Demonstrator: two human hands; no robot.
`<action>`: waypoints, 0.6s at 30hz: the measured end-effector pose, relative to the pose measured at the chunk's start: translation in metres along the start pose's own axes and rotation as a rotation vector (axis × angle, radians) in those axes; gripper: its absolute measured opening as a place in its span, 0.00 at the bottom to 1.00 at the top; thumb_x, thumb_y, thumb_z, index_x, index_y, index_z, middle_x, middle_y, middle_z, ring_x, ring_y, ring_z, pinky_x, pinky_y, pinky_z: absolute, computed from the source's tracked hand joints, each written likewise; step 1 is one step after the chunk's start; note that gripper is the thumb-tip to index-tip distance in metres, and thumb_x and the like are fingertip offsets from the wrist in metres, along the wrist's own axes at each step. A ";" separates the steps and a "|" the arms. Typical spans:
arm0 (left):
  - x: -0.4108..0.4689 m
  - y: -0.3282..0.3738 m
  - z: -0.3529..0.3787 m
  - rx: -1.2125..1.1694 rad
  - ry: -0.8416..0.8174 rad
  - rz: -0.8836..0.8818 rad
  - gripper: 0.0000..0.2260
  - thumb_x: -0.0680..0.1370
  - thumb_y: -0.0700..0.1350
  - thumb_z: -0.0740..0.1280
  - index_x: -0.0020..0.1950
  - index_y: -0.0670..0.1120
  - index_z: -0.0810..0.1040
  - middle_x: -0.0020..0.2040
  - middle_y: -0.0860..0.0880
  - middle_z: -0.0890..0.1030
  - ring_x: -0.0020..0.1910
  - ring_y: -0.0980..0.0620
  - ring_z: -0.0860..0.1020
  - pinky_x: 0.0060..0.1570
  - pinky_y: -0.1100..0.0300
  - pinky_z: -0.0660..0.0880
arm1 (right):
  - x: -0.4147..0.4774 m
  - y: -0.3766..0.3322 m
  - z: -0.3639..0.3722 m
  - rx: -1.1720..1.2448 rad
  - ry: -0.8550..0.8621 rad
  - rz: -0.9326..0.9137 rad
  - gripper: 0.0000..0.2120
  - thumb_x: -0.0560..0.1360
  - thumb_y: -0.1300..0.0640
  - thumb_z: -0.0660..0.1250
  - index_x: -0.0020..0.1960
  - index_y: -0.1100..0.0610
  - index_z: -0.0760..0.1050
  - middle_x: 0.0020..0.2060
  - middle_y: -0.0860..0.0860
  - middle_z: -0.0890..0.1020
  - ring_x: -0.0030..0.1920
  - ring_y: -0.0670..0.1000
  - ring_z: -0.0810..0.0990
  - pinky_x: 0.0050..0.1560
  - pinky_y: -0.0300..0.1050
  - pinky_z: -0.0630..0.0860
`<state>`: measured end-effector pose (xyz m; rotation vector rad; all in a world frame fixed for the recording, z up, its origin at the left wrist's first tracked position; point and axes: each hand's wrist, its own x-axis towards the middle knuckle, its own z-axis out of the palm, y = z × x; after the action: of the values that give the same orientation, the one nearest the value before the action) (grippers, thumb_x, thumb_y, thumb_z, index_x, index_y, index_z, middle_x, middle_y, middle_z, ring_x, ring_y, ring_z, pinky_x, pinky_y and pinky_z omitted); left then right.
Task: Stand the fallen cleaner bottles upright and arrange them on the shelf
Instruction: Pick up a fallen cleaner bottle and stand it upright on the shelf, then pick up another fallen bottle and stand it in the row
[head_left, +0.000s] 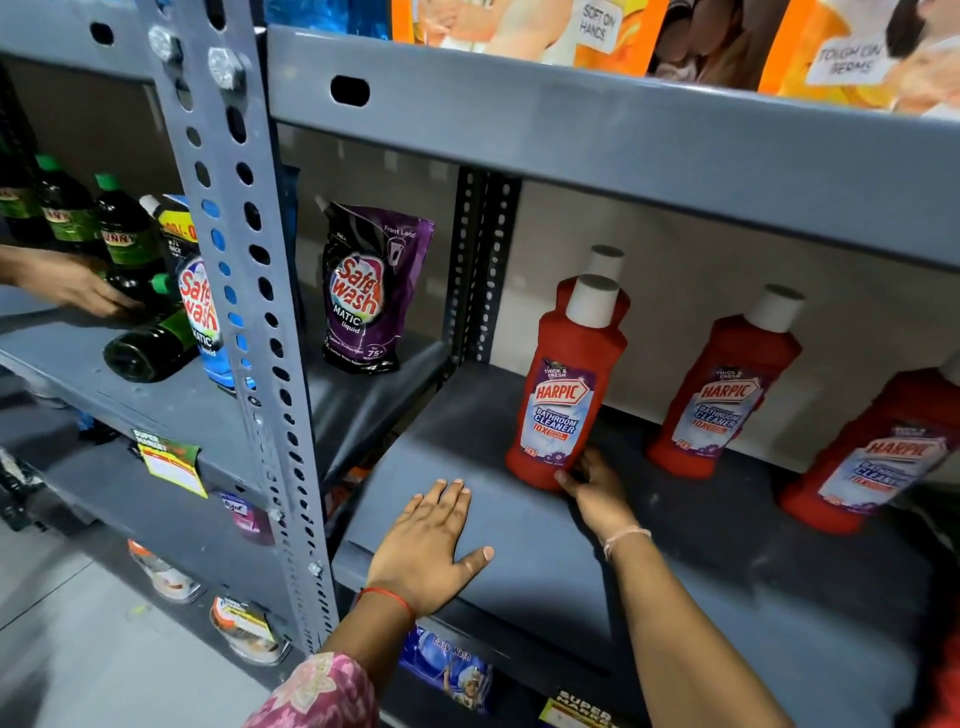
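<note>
The grey shelf (519, 519) lies bare along its front and left part. Three red Harpic bottles (563, 395) (722, 395) (872, 457) stand toward the back with open gaps between them; the upper shelf beam (623, 135) limits room overhead.

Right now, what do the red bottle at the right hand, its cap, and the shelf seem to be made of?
The red bottle looks like opaque moulded plastic with a soft sheen and a glossy printed label. Its cap seems matte pale plastic. The shelf appears to be grey painted metal, judging by the punched, bolted upright. The right hand touches the bottle's base.
</note>
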<state>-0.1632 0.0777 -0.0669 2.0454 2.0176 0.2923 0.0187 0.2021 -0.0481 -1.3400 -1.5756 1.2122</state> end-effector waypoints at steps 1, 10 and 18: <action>0.000 0.000 0.000 0.000 -0.001 -0.001 0.34 0.77 0.63 0.50 0.76 0.47 0.43 0.78 0.50 0.44 0.77 0.53 0.41 0.74 0.58 0.38 | 0.001 0.000 -0.001 -0.014 -0.004 -0.004 0.22 0.72 0.68 0.64 0.64 0.58 0.67 0.64 0.57 0.74 0.62 0.54 0.72 0.63 0.49 0.67; -0.002 0.003 -0.006 -0.029 -0.012 0.005 0.34 0.77 0.62 0.53 0.76 0.46 0.46 0.78 0.48 0.47 0.77 0.52 0.44 0.75 0.57 0.41 | -0.040 0.000 -0.007 -0.119 0.163 -0.004 0.35 0.74 0.59 0.65 0.74 0.57 0.49 0.75 0.54 0.56 0.74 0.53 0.56 0.71 0.42 0.53; -0.011 0.077 0.016 -0.034 -0.075 0.124 0.34 0.77 0.60 0.55 0.76 0.43 0.48 0.78 0.44 0.46 0.77 0.49 0.44 0.75 0.55 0.43 | -0.182 0.028 -0.082 -0.500 0.533 -0.400 0.35 0.73 0.51 0.65 0.73 0.51 0.50 0.74 0.47 0.49 0.74 0.44 0.45 0.72 0.31 0.43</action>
<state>-0.0848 0.0657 -0.0575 2.1316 1.8333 0.2674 0.1387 0.0406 -0.0427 -1.3986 -1.6799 0.1893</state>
